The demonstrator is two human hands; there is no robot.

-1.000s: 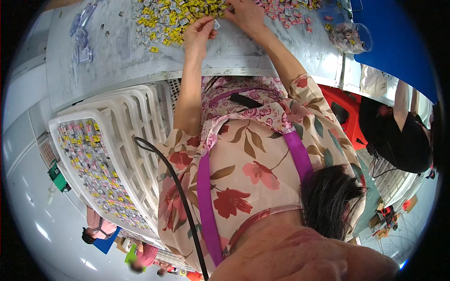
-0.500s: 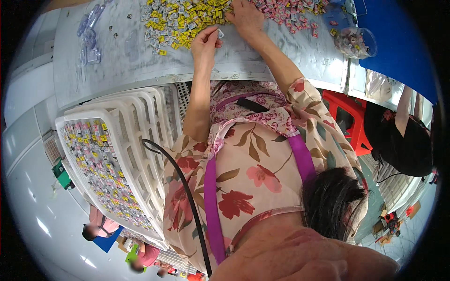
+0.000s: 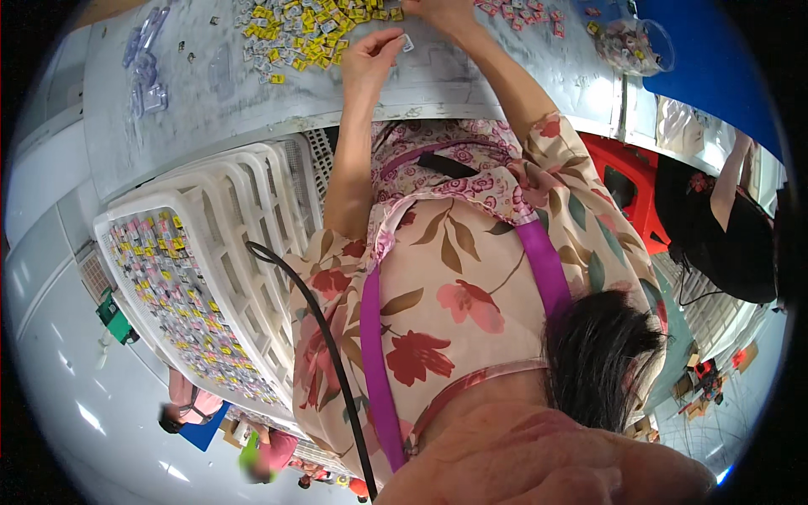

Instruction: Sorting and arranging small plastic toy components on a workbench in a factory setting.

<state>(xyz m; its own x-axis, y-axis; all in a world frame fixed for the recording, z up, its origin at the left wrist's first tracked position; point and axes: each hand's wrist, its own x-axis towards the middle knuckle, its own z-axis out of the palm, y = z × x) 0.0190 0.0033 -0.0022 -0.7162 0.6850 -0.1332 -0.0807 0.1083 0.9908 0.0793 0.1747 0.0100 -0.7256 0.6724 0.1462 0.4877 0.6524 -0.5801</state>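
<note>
My left hand (image 3: pixel 369 67) is raised over the grey table (image 3: pixel 454 88), thumb and fingers pinching a small white rectangular piece (image 3: pixel 407 43). To its left is a loose heap of small yellow and white pieces (image 3: pixel 311 34). My right hand (image 3: pixel 444 15) reaches to the far side, near a few yellow pieces (image 3: pixel 396 14) at the heap's right end. The picture's upper edge cuts off part of its fingers, so what they hold is hidden. Small pink pieces (image 3: pixel 526 13) lie scattered to the right of that hand.
A clear round tub (image 3: pixel 633 48) of small pieces stands at the table's right. Clear plastic parts (image 3: pixel 146 71) lie at the far left. White crates (image 3: pixel 244 194), one face covered in small pieces, stand by my left arm. A red stool (image 3: pixel 627 189) and another person's arm (image 3: pixel 730 181) are at right.
The view has shifted, so the table and heaps sit higher in the picture. My left hand keeps the white piece pinched, now further right of the heap. My right hand is partly out of view.
</note>
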